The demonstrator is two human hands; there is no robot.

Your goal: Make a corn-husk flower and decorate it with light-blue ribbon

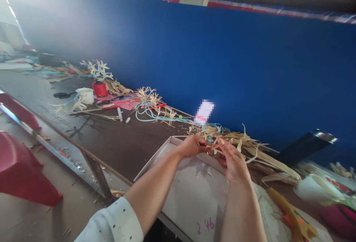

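My left hand (194, 146) and my right hand (233, 158) meet over the far edge of a shallow white box (191, 182). Both are closed in a pinch on a small, pale strip of dried husk (213, 147) stretched between the fingertips. Its exact shape is partly covered by my fingers. Just behind them lies a heap of dried husks (258, 149), long and tan, with bits of light blue among it. Purple handwritten digits mark the box near my right forearm.
Left along the table (111, 134) lie pale husk flowers (148, 95) on light blue stems, a red thread spool (100, 88), a white cup (85, 95) and black scissors (63, 95). At right are a black cylinder (306, 147) and a yellow tool (290, 214). A red stool (22, 167) stands left.
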